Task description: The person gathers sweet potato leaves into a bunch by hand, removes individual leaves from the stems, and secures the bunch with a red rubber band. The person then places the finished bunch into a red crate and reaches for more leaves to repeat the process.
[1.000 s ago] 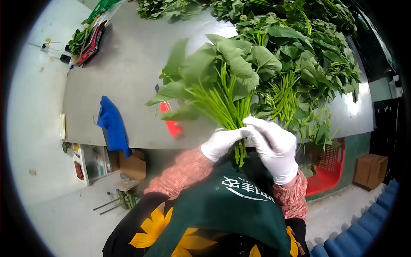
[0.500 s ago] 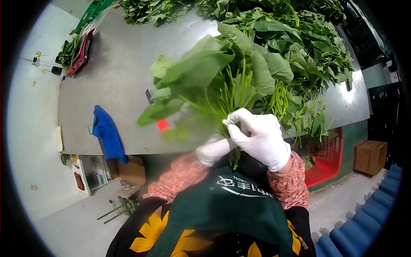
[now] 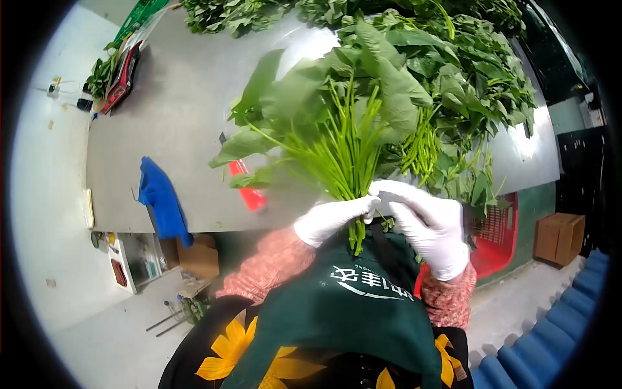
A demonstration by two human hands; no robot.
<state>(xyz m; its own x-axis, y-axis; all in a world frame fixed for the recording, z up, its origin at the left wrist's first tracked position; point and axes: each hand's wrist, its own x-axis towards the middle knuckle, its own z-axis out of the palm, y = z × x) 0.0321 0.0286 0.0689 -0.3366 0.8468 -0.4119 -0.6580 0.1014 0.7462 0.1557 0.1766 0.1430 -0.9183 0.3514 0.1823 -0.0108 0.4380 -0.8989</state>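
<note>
White-gloved, my left hand (image 3: 335, 219) is wrapped round the lower stems of a leafy green bunch (image 3: 343, 149), in front of the dark green apron. The leaves fan out upward above the metal table (image 3: 168, 129), some blurred by motion. My right hand (image 3: 431, 223), also gloved in white, is just right of the stems with thumb and forefinger apart; nothing shows between them. Behind the bunch, a red-handled tool (image 3: 247, 188) lies on the table, partly covered by leaves. A large heap of leafy greens (image 3: 460, 84) spreads to the right.
A blue cloth (image 3: 161, 198) hangs over the table's front edge. At the back left stands a red device (image 3: 123, 78). Under the table's right side is a red crate (image 3: 499, 240), near a cardboard box (image 3: 559, 238). More greens (image 3: 236, 14) lie at the back.
My right hand has moved off the stems to the right and its fingers have opened. My left hand still grips the bunch, whose stems now fan out more visibly. More of the red handle shows.
</note>
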